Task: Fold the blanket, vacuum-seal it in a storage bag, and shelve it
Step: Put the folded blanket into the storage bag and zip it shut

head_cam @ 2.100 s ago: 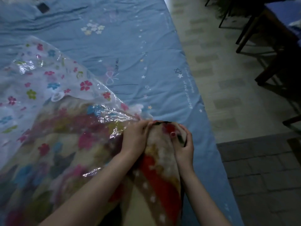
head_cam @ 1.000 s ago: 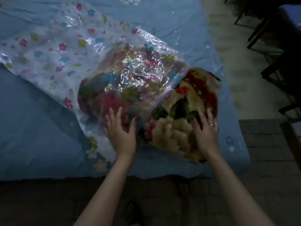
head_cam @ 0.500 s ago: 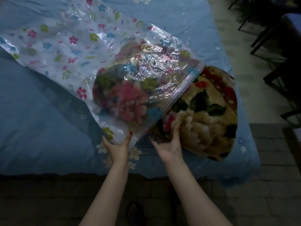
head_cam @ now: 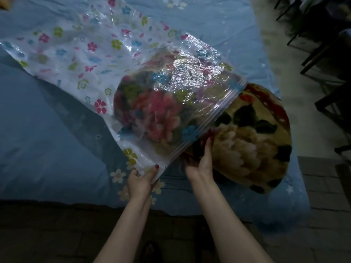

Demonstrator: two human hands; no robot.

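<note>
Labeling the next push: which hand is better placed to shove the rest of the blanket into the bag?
Probably the right hand. It already rests against the blanket where that sticks out of the bag. The left hand pinches the bag's near corner at the opening, so it is likely better kept there to hold the bag.

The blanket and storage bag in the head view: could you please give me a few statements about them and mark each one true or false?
1. The blanket is completely inside the storage bag. False: part of it sticks out past the bag's open mouth.
2. The left hand pinches the near corner of the bag at its mouth. True.
3. The right hand rests on the floor. False: it is against the blanket, right at the bag's opening.
4. The bag lies on a blue bedsheet. True.
5. The bag is plain and opaque. False: it is see-through with printed coloured flowers.
</note>
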